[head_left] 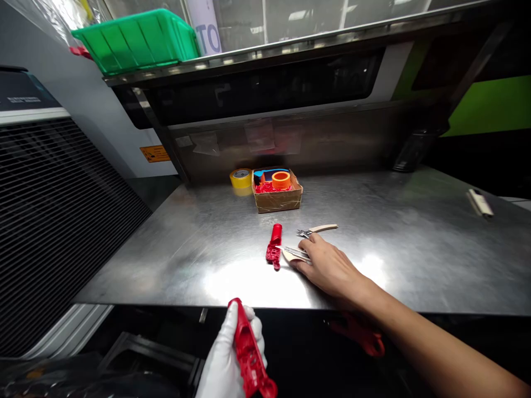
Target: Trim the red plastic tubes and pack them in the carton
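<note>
My left hand (232, 354), in a white glove, is closed around a long, hollow red plastic part (250, 351) below the table's front edge. A second red plastic part (274, 246) lies on the metal table, just left of my right hand (327, 265). That hand is bare and rests low on the tabletop, its thumb and fingers closed about a slim metal craft knife (297, 254) whose tip points at the lying part. Beside the fingertips are nippers (321, 228) with cream handles, partly covered by the hand. My palm hides the knife's rear end.
A cardboard box (279, 202) with an orange tape roll (281, 180) and red pieces stands at the back, beside a yellow tape roll (241, 178). A green bin (141, 41) sits on the shelf above. At right lies a small pale object (480, 203).
</note>
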Action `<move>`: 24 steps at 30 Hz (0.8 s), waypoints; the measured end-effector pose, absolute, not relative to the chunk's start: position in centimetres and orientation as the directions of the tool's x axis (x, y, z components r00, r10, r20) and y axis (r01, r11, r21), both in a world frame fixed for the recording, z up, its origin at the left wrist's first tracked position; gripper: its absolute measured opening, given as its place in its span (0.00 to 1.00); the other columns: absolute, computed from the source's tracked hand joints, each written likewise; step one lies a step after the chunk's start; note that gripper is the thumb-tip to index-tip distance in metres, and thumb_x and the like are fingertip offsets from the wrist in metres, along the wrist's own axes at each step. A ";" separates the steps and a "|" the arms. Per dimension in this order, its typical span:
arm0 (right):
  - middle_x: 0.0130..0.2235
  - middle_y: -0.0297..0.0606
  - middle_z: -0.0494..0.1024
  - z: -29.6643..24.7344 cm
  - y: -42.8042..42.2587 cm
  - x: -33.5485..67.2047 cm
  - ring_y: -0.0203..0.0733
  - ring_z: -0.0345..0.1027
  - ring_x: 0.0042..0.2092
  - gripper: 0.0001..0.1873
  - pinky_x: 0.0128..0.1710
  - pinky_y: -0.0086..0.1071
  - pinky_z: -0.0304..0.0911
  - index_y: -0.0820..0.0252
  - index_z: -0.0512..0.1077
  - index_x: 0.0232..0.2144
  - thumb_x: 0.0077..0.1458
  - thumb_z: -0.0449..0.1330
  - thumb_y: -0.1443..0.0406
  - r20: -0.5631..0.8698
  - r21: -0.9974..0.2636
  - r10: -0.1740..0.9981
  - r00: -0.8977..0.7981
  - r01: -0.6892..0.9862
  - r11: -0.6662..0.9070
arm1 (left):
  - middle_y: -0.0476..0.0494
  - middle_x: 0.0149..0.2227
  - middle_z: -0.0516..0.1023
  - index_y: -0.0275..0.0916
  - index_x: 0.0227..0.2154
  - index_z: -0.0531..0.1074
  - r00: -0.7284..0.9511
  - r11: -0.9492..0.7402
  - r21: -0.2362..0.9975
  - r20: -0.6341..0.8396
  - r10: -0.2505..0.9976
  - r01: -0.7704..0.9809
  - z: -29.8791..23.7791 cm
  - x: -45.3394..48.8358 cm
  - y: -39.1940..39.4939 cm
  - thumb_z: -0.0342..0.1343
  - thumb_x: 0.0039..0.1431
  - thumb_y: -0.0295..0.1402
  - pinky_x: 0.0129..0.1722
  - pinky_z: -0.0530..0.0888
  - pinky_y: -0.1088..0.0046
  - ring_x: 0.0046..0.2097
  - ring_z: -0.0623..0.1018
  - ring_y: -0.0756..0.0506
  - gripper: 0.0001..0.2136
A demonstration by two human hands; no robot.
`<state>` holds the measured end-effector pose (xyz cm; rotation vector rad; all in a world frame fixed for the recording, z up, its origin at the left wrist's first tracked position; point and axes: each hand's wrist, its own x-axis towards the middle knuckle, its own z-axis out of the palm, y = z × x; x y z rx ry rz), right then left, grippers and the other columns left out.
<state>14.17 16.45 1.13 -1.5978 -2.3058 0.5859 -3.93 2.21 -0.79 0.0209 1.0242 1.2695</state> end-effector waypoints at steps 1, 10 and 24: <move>0.40 0.43 0.68 1.0 16.5 14.3 0.45 0.65 0.36 0.11 0.31 0.33 0.52 0.61 0.66 0.34 0.57 0.57 0.59 -0.001 -0.470 0.938 -0.346 0.828 0.305 | 0.54 0.23 0.61 0.40 0.35 0.66 -0.047 0.365 0.509 -0.628 0.776 -0.780 -0.8 -4.0 2.2 0.59 0.55 0.44 0.19 0.56 0.79 0.20 0.60 0.56 0.14; 0.31 0.30 0.71 2.4 13.4 13.7 0.35 0.64 0.32 0.03 0.30 0.26 0.54 0.58 0.64 0.32 0.59 0.53 0.67 0.097 -0.725 0.854 -0.511 0.552 0.412 | 0.52 0.25 0.63 0.38 0.27 0.64 0.008 0.322 0.512 -0.523 0.852 -0.796 -0.7 -4.1 2.8 0.49 0.61 0.46 0.16 0.51 0.80 0.19 0.56 0.57 0.16; 0.32 0.34 0.69 2.1 7.6 11.0 0.36 0.62 0.30 0.10 0.27 0.26 0.54 0.59 0.68 0.32 0.44 0.55 0.73 0.314 -0.736 0.617 -0.722 0.225 0.639 | 0.56 0.14 0.67 0.42 0.34 0.73 -0.188 0.406 0.659 -0.640 0.745 -0.633 -2.4 -5.0 3.0 0.62 0.51 0.40 0.14 0.64 0.78 0.15 0.67 0.51 0.10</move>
